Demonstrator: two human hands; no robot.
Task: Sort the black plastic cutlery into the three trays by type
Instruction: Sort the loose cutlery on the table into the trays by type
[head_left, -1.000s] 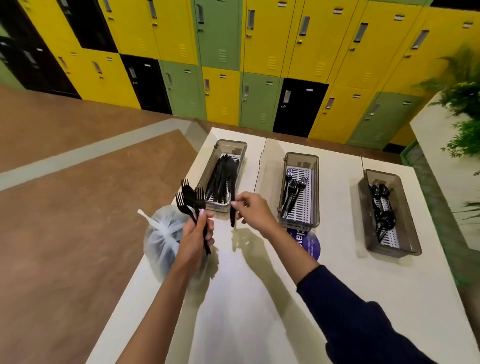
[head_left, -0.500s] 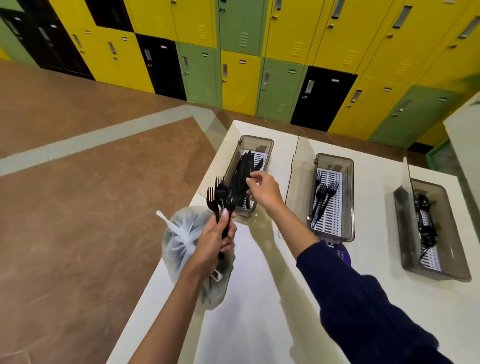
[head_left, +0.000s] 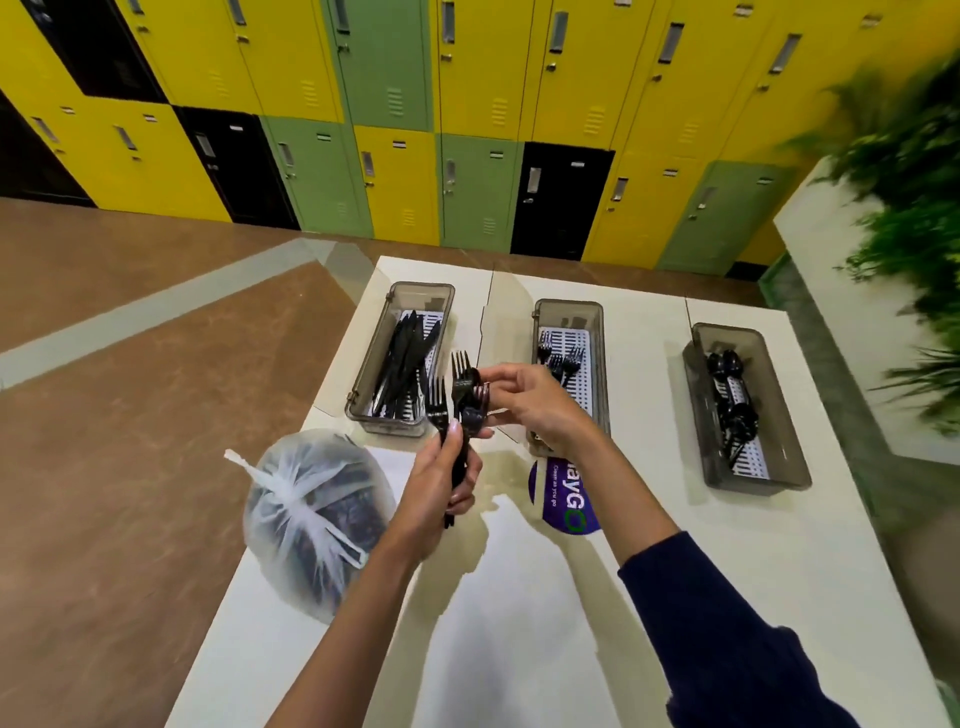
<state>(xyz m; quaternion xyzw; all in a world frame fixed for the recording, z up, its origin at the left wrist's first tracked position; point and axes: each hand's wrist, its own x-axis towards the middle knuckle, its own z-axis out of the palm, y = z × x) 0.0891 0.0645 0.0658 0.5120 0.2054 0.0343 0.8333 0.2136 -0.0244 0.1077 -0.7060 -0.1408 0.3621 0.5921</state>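
Observation:
My left hand (head_left: 439, 488) grips a bunch of black plastic cutlery (head_left: 457, 400) by the handles, fork tines and spoon bowls pointing up. My right hand (head_left: 530, 400) pinches the head of one piece in that bunch. Three smoky plastic trays stand in a row on the white table (head_left: 519, 623). The left tray (head_left: 363, 384) holds knives (head_left: 402, 364). Forks (head_left: 563, 358) lie in the middle tray (head_left: 597, 338), which my right hand partly covers. The right tray (head_left: 779, 415) holds spoons (head_left: 732, 395).
A knotted translucent bag (head_left: 317, 514) with dark contents sits at the table's left edge. A purple round sticker (head_left: 561, 499) lies in front of the middle tray. Lockers line the back wall; a white planter with greenery (head_left: 893, 208) stands at right.
My right hand left the knife tray, where it had put a knife, and came back to the bunch in my left hand, now pinching one piece. The camera view swung right.

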